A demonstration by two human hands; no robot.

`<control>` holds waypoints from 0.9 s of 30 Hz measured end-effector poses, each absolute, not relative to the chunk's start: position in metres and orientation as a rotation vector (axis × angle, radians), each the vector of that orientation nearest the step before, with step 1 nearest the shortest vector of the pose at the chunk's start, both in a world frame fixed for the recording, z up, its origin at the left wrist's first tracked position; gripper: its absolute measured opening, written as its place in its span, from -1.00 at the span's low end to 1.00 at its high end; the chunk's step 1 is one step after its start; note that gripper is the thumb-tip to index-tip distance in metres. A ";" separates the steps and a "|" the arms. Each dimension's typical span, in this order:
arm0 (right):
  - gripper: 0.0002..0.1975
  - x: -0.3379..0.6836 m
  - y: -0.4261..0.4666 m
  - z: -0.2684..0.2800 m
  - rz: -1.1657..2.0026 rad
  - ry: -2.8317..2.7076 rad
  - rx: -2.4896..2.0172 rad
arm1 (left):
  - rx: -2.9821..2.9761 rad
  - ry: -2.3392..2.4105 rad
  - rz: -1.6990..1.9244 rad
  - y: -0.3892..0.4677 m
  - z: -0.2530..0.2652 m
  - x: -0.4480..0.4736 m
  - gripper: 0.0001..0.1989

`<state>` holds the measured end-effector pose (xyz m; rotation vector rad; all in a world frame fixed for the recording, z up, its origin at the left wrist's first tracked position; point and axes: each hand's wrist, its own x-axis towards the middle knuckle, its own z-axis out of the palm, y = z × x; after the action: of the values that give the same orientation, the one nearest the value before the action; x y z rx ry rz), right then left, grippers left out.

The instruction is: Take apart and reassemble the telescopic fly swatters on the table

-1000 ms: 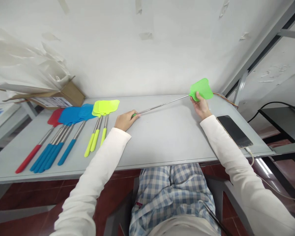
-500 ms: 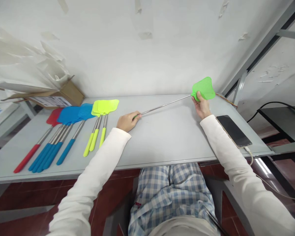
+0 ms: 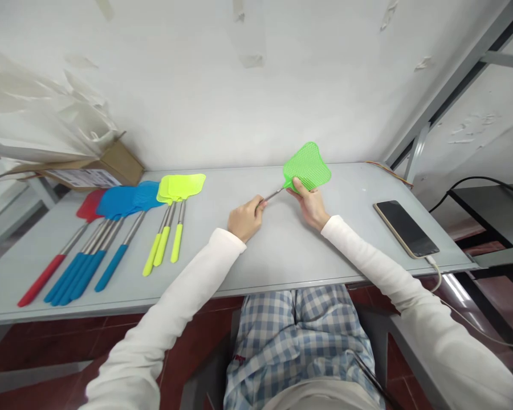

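Observation:
A green fly swatter (image 3: 306, 167) with a metal rod is held between my two hands above the table. My right hand (image 3: 310, 205) pinches the base of its mesh head, thumb on top. Around the lower end of the rod my left hand (image 3: 247, 218) is closed, hiding the grip. A short stretch of rod shows between the hands. To the left lie several yellow fly swatters (image 3: 182, 187), their heads overlapping. Beyond them are several blue fly swatters (image 3: 118, 201) and a red fly swatter (image 3: 91, 206), handles toward me.
A phone (image 3: 406, 229) with a white cable lies on the right of the grey table (image 3: 277, 259). An open cardboard box (image 3: 122, 163) stands at the back left. The white wall (image 3: 196, 85) rises behind the table, and a metal frame (image 3: 419, 149) stands at the right.
My hands have come closer together, the right moving left and the left slightly right. The green fly swatter's rod has become much shorter between them.

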<state>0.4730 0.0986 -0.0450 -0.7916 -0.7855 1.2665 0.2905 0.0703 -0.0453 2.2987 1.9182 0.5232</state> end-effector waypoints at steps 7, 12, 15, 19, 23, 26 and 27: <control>-0.68 0.480 0.100 -0.038 1.454 -0.878 -0.745 | 2.289 1.783 0.667 0.073 -0.044 0.284 -0.60; -0.64 0.474 0.099 -0.040 1.523 -0.928 -0.723 | 2.300 1.732 0.571 0.071 -0.043 0.290 -0.60; -0.61 0.467 0.096 -0.042 1.520 -0.943 -0.733 | 2.305 1.754 0.529 0.070 -0.039 0.298 -0.57; -0.61 0.456 0.092 -0.040 1.460 -0.947 -0.711 | 2.319 1.767 0.504 0.068 -0.033 0.310 -0.55; -0.63 0.449 0.093 -0.035 1.400 -0.916 -0.740 | 2.326 1.792 0.462 0.068 -0.025 0.320 -0.54; -0.67 0.456 0.102 -0.029 1.396 -0.924 -0.760 | 2.353 1.812 0.426 0.068 -0.019 0.320 -0.54; -0.71 0.463 0.107 -0.027 1.374 -0.906 -0.766 | 2.362 1.832 0.411 0.066 -0.018 0.317 -0.55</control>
<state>0.4634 0.1072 -0.0272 -0.7660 -0.9062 1.3743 0.3173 0.0663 -0.0177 2.3616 1.8323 0.4109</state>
